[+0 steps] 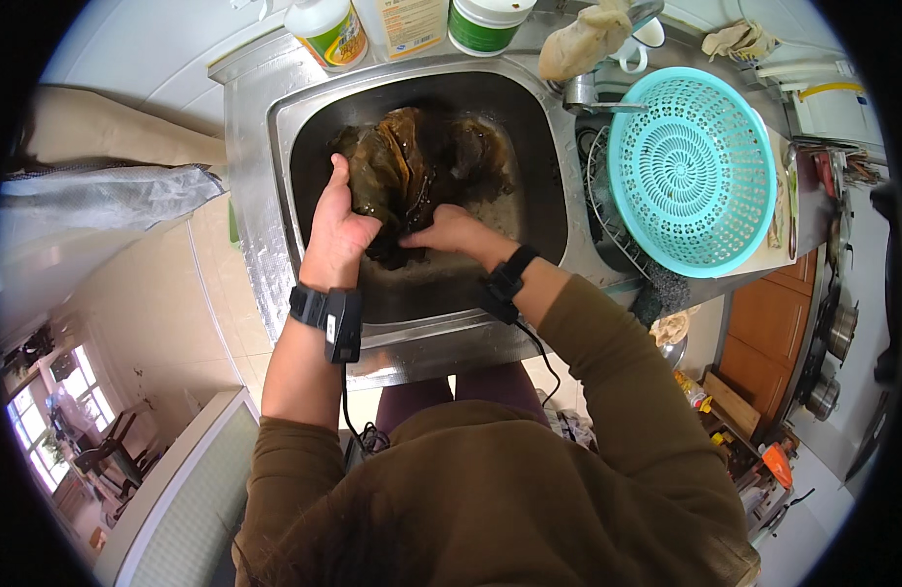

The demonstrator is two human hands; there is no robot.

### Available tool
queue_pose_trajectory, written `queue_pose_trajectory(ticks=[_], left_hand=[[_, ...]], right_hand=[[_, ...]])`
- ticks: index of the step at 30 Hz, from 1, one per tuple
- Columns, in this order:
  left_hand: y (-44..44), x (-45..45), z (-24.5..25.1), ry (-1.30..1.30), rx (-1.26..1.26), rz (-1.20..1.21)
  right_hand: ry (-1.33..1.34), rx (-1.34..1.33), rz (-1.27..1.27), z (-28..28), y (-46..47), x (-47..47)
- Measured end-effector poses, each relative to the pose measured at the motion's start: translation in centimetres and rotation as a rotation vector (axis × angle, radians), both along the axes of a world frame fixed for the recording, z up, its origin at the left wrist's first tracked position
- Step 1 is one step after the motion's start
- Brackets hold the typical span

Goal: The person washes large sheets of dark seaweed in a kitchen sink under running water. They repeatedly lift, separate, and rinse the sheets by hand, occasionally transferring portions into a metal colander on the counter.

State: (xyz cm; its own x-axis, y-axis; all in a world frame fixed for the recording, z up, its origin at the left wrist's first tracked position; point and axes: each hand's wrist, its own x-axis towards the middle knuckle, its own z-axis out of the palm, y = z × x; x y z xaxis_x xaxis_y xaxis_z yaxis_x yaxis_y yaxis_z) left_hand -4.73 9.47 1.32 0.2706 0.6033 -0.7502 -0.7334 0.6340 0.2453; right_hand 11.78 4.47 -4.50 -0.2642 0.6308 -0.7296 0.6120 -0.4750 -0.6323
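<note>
A wet, brown-green mass of what looks like kelp (403, 158) lies in the steel sink basin (546, 220), with shallow cloudy water around it. My left hand (341, 224) grips its left side, thumb on the near edge and fingers hidden underneath. On the near right side, my right hand (451, 233) has hold of the same mass, its fingertips lost among the dark folds. A darker clump of the kelp (480, 150) spreads out in the water towards the right of the basin.
A turquoise plastic colander (678, 172) rests right of the basin, over a wire rack (605, 213). The faucet (581, 92), its upper part wrapped in cloth, stands at the back right corner. A white bottle (326, 33) and a green-labelled tub (487, 26) line the back edge.
</note>
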Motion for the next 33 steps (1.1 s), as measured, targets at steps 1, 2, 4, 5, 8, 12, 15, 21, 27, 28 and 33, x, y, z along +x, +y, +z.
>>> queue_pose_trajectory(ticks=[1, 2, 4, 5, 8, 12, 15, 21, 27, 28, 33], left_hand=[[0.0, -0.3, 0.3, 0.0, 0.005, -0.01], [0.3, -1.1, 0.8, 0.037, 0.02, 0.0], [1.2, -3.2, 1.9, 0.088, 0.035, 0.034], [1.6, -3.9, 2.3, 0.121, -0.005, 0.059], [1.3, -3.6, 2.4, 0.103, 0.044, 0.151], [-0.7, -0.8, 1.8, -0.018, 0.084, 0.219], [-0.7, -2.0, 2.3, 0.116, 0.071, 0.243], [1.6, -7.4, 1.4, 0.219, 0.042, 0.129], [0.8, -6.7, -2.2, 0.28, 0.404, 0.19], [0.1, -5.7, -2.7, 0.326, 0.514, 0.239], [-4.7, 1.1, -3.7, 0.438, 0.21, -0.198]], right_hand=[[-0.05, 0.091, -0.115, -0.6, 0.2, -0.2], [-0.079, 0.196, -0.223, -1.1, 0.7, -0.1], [0.1, 0.223, -0.328, -1.7, 1.6, 1.7], [0.167, 0.249, -0.403, -1.7, 1.9, 2.4], [0.278, 0.119, -0.148, -0.9, 1.2, 2.7], [0.5, 0.039, -0.308, -0.3, -0.3, -2.6], [0.316, 0.221, -0.354, -0.4, -0.1, -2.0], [0.476, 0.483, -0.454, 1.0, 2.4, 4.3], [0.79, 0.291, -0.801, 3.5, 3.6, 4.4], [0.815, 0.23, -0.874, 3.7, 3.6, 4.0], [0.962, 0.02, -0.965, 3.9, 3.0, 3.3]])
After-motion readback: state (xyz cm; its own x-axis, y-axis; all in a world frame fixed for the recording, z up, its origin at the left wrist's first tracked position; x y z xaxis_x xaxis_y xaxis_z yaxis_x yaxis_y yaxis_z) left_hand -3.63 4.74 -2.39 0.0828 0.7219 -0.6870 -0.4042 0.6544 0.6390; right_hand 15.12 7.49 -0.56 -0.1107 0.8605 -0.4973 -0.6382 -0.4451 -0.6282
